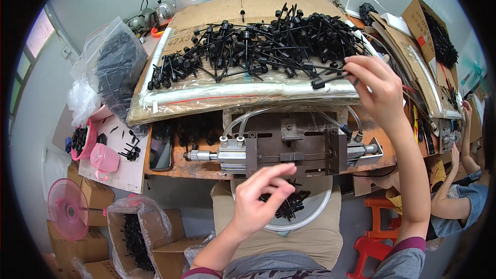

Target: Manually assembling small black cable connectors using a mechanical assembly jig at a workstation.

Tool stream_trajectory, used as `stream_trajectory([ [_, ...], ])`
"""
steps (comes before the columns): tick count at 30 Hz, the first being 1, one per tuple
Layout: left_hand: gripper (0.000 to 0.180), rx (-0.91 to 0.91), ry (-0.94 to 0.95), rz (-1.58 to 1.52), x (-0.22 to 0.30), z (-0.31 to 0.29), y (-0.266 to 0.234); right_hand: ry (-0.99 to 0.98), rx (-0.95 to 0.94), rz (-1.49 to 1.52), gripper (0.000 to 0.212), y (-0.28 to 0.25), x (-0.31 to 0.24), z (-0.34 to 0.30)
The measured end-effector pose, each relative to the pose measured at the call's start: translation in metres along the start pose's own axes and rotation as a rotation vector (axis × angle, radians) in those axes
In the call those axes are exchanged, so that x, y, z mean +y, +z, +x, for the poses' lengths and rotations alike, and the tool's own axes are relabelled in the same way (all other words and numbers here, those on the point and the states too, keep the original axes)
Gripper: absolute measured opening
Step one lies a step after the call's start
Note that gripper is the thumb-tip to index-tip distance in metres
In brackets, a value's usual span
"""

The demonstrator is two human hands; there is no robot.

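Pinching a black stalked part (324, 81) between thumb and fingertips of the right hand (380, 87), out over the near right edge of a shallow cardboard tray (212, 92). Just beside it, another black stalk (320, 66) — held too or lying on the pile, cannot tell. Holding the left hand (258, 196) half curled, palm turned inward, with a narrow gap between thumb and forefinger, at the front edge of a dark metal fixture (310, 147); touching or merely in front of it, cannot tell.

On the wooden bench (178, 166), the fixture, with a silver cylinder (232, 160) at its left end, and behind it the tray, heaped with a tangle of similar black parts (330, 33). In the lap, partly behind the left hand, a pale mesh basket (316, 196) with short black pieces (293, 206) inside.

To the left, a clear plastic bag (121, 59) bulging with dark pieces, then a pink basket (92, 137) and a pink jug (106, 157) side by side. Lower down, a pink fan (68, 209) near cartons, plus a plastic-lined box (168, 222) of black parts. To the right, a red stool (373, 250) and — farther off — another person's hand (455, 155) beside a second fixture (448, 137).
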State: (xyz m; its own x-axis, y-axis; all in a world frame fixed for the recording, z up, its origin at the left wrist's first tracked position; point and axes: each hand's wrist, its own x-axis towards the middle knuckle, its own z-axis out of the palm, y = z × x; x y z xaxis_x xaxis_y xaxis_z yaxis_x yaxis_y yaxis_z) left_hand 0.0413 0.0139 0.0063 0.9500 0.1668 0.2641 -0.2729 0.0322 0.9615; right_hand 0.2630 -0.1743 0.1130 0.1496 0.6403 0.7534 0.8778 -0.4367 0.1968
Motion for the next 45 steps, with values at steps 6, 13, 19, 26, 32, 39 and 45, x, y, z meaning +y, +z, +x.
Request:
stream_trajectory([
  [6, 0.044, 0.0, -0.048, -0.312, 0.006, 0.019, 0.01, -0.143, 0.144, -0.03, 0.024, 0.009, -0.014, 0.003],
  [13, 0.076, -0.018, -0.127, -0.46, 0.018, 0.016, -0.017, -0.323, 0.211, 0.021, 0.031, -0.007, -0.081, -0.025],
  [19, 0.045, -0.076, -0.228, -0.382, 0.022, 0.001, -0.027, -0.269, 0.1, 0.084, 0.026, -0.009, -0.105, -0.058],
  [26, 0.038, -0.183, -0.058, -0.426, 0.01, -0.001, -0.026, -0.254, 0.156, 0.06, 0.025, -0.01, -0.098, -0.067],
  [32, 0.038, -0.127, -0.042, 0.106, 0.016, -0.004, -0.015, -0.179, 0.181, -0.002, 0.024, -0.012, -0.092, -0.078],
  [39, 0.03, -0.063, 0.171, 0.768, -0.009, -0.008, 0.006, -0.099, 0.164, -0.045, 0.028, -0.015, -0.089, -0.088],
  [45, 0.026, -0.054, 0.344, 0.971, -0.026, -0.003, 0.015, -0.041, 0.15, -0.054, 0.026, -0.014, -0.094, -0.1],
])
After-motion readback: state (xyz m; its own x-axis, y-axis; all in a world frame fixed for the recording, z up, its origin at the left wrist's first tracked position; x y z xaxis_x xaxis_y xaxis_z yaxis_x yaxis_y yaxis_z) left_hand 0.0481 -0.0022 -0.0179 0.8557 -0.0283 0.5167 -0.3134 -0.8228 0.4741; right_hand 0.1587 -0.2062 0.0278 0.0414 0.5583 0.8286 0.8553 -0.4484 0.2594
